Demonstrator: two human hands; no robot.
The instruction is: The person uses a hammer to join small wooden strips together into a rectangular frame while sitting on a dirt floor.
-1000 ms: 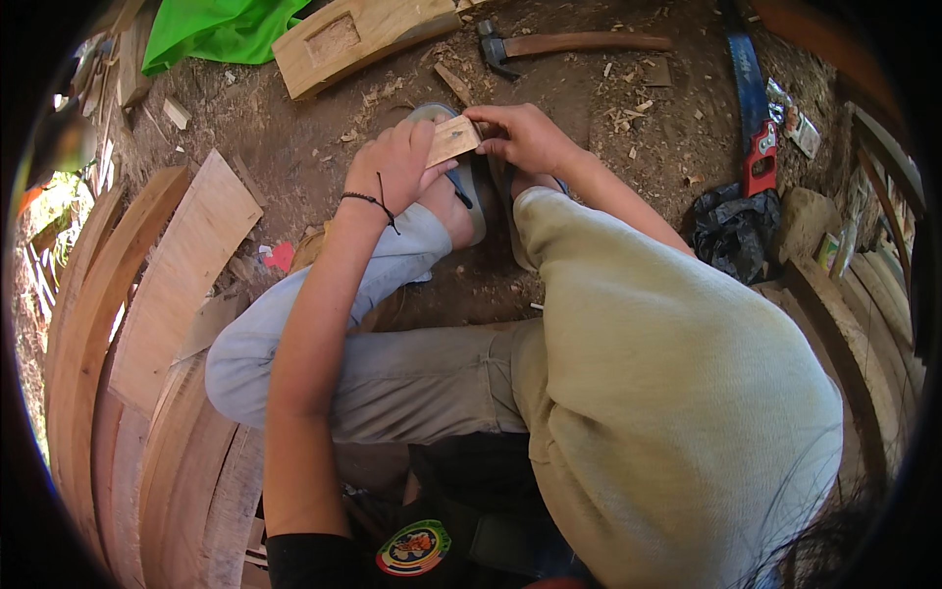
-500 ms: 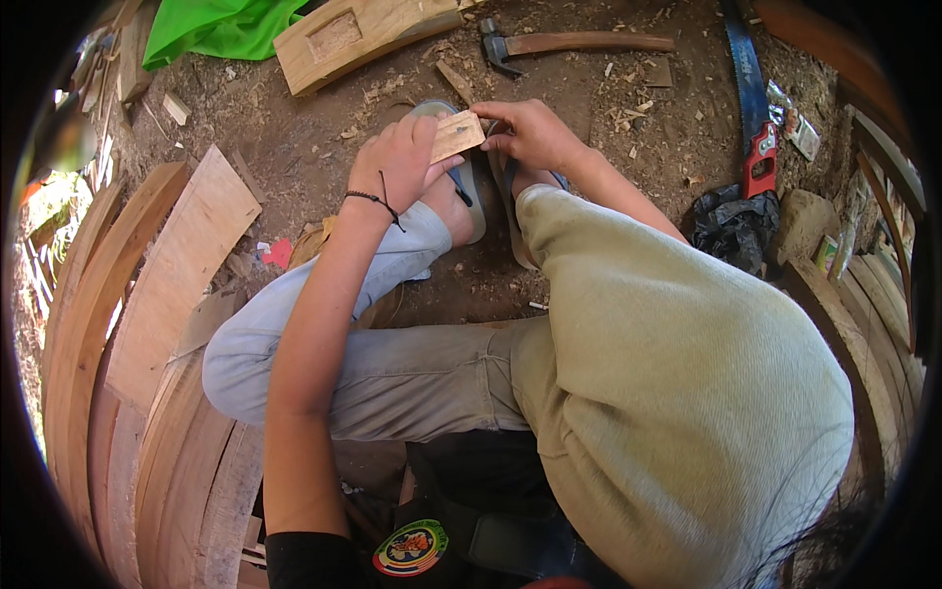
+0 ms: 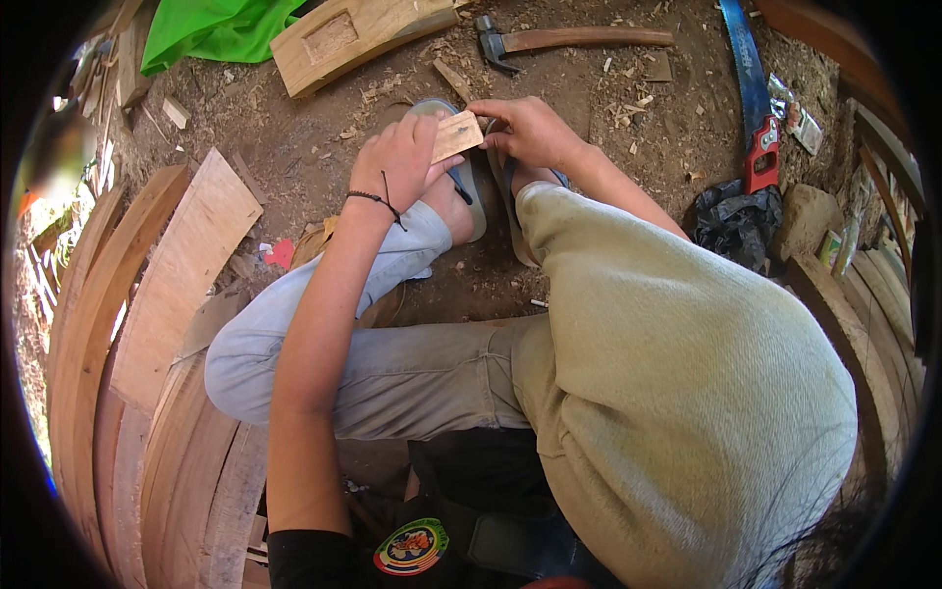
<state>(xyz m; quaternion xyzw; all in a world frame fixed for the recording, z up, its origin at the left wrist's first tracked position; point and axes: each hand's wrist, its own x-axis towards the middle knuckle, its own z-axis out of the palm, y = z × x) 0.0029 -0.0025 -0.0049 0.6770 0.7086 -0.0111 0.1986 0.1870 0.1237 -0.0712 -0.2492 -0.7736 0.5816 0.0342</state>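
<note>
- Left hand grips a small wooden block above the sandals
- Right hand meets the block's end, its grip unclear
- Claw hammer lies beyond on dirt floor

Upper garment: black; short left sleeve. A round emblem is applied to the garment — green border, bands of yellow, red and blue, orange-and-white figure at centre. Beside it, a smooth dark panel, nature undetermined. Left wrist: thin black cord bracelet with loose ends. Trousers: faded blue-grey on the left leg, appearing pale olive-beige on the right — fabric creased, stitched seam visible. Footwear: open sandals, greyish soles, dark straps. Strands of dark hair noted at lower right.
</note>
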